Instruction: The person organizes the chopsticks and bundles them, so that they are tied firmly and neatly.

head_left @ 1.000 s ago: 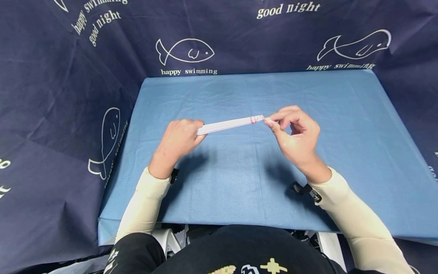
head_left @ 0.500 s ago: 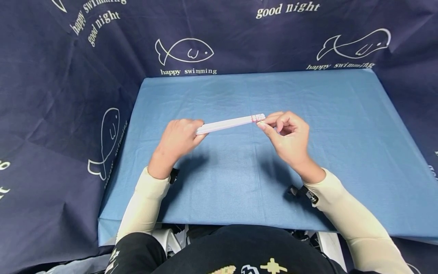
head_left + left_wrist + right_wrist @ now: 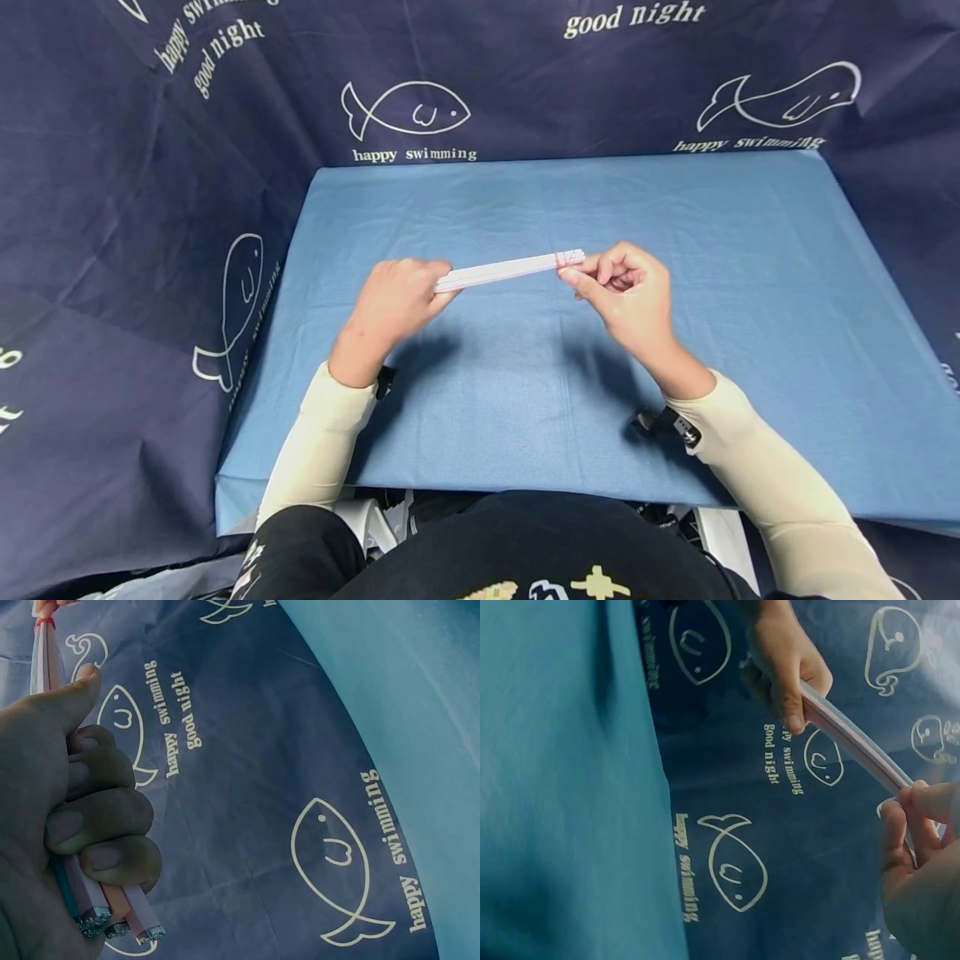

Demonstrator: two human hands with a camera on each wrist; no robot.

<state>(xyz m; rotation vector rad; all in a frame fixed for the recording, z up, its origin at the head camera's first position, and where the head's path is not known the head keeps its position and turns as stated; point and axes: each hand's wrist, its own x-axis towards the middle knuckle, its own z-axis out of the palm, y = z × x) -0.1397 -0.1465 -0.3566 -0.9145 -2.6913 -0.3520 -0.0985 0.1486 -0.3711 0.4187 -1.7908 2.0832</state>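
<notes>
- The left hand (image 3: pixel 401 300) grips the bundle of sticks (image 3: pixel 502 271), fingers curled round its nine o'clock end; probably this steadies it and leaves the far end free for finer handling.
- At the three o'clock end, thumb and forefinger of the right hand (image 3: pixel 633 292) pinch at the thin red band (image 3: pixel 567 259); whether they also press the sticks, I cannot tell.
- The bundle lies between both hands, its banded tip tilted toward two o'clock. Shadows suggest it is held above the blue table (image 3: pixel 487 400), perhaps to give the fingers room all round.
- The left wrist view alone shows crinkled, silvery stick ends (image 3: pixel 124 926) poking out at seven o'clock, with pink, orange and teal sides; from the head, the bundle looks nearly white.
- The right wrist view shows the left thumb lying along the bundle, hidden from above.
- Outward, at twelve o'clock, hangs a navy cloth (image 3: pixel 562 100) printed with fish.
</notes>
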